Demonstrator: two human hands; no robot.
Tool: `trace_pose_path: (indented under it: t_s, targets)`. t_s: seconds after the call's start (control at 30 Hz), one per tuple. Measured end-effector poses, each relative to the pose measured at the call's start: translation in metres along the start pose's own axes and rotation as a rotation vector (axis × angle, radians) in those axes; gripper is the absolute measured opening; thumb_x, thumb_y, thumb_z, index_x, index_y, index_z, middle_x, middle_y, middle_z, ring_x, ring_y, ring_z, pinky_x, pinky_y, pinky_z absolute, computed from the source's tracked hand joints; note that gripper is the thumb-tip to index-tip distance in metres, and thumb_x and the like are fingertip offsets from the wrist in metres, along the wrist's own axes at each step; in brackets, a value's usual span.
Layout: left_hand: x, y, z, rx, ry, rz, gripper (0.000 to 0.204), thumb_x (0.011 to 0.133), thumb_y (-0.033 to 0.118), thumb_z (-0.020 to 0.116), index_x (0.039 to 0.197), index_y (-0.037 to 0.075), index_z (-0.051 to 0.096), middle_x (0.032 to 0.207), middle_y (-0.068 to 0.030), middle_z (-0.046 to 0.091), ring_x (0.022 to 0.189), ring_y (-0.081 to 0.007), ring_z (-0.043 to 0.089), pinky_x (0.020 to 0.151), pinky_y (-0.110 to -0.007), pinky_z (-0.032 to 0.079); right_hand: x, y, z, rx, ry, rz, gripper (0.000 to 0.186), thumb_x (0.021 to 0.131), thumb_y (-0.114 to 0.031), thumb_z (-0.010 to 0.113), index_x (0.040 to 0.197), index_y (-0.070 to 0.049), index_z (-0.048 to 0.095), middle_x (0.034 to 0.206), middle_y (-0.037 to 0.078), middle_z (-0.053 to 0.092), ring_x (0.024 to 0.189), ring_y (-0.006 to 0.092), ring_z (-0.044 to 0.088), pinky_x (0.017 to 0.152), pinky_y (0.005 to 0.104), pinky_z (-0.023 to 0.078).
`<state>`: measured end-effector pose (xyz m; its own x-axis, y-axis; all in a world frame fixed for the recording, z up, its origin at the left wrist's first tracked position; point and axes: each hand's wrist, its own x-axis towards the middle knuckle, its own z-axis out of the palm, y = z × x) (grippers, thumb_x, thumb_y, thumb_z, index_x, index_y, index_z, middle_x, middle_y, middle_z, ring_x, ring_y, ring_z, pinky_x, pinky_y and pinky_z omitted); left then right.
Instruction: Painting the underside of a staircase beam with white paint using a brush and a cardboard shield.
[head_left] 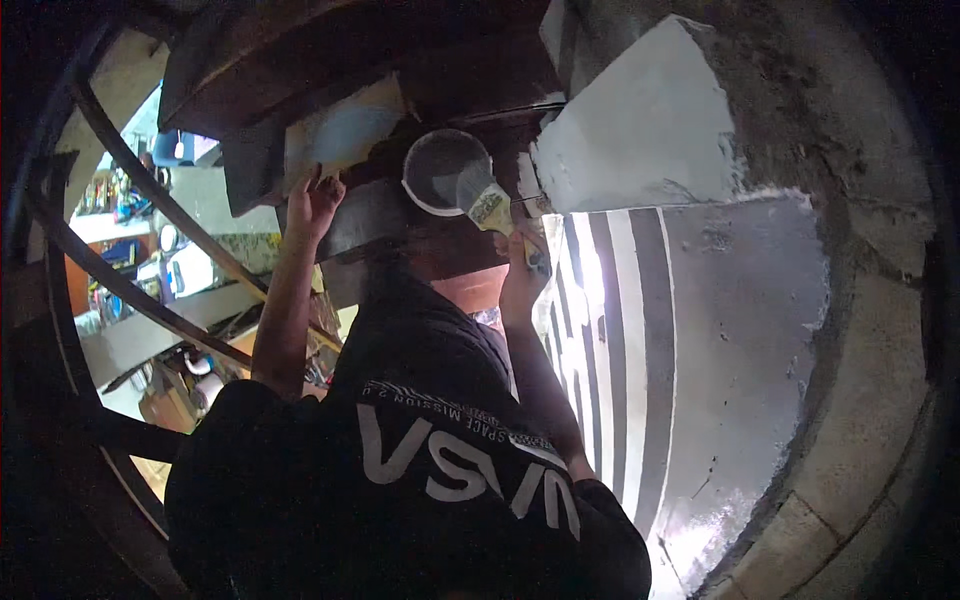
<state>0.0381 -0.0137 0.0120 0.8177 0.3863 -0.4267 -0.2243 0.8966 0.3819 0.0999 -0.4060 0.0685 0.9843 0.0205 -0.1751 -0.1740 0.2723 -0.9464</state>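
Observation:
My right hand (522, 275) is closed round the handle of a wide flat paintbrush (489, 208). The brush's pale bristles reach over the right side of a round bucket (424, 206) with a light rim. Inside, the bucket looks grey; how full it is, I cannot tell. My left hand (316, 204) is raised to the left of the bucket, its fingers loosely bent and apart, with nothing visible in them. Just beyond it lies a tan board or piece of cardboard (345, 125) with a bluish patch.
Dark brown steps (360, 50) rise ahead. On the right, the wall carries a pale painted patch (640, 125) and a larger grey-white surface (745, 300), beside bright stripes of light. Dark curved rails (150, 290) run along the left, above a cluttered lower area with shelves.

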Motion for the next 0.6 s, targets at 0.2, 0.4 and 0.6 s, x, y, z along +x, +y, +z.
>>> trace_pose_path:
  t_s: [0.2, 0.4, 0.6]
  targets:
    - [-0.009, 0.008, 0.006, 0.166, -0.139, 0.015, 0.019, 0.1, 0.012, 0.061, 0.117, 0.003, 0.063, 0.111, -0.0125, 0.07, 0.096, -0.0284, 0.069, 0.08, -0.04, 0.06, 0.009, 0.009, -0.034, 0.155, 0.002, -0.011, 0.032, 0.106, -0.019, 0.053, 0.131, 0.003, 0.055, 0.113, 0.013, 0.066, 0.102, 0.0215, 0.067, 0.089, 0.0347, 0.054]
    - [-0.033, 0.005, 0.021, 0.15, -0.045, 0.031, 0.011, 0.098, 0.01, 0.063, 0.106, 0.003, 0.064, 0.103, -0.0117, 0.071, 0.089, -0.0273, 0.071, 0.082, -0.04, 0.062, -0.032, -0.02, -0.081, 0.607, -0.123, -0.047, 0.044, 0.106, -0.033, 0.049, 0.134, 0.0, 0.051, 0.118, 0.024, 0.067, 0.103, 0.0303, 0.068, 0.09, 0.0411, 0.054]
    - [-0.028, 0.005, 0.033, 0.35, -0.219, -0.107, 0.023, 0.098, 0.018, 0.064, 0.112, 0.0, 0.068, 0.107, -0.0174, 0.073, 0.096, -0.0303, 0.071, 0.086, -0.042, 0.059, -0.049, -0.046, -0.1, 0.603, -0.147, -0.161, 0.049, 0.105, -0.034, 0.048, 0.14, 0.0, 0.046, 0.129, 0.028, 0.062, 0.112, 0.0317, 0.064, 0.093, 0.0433, 0.051]
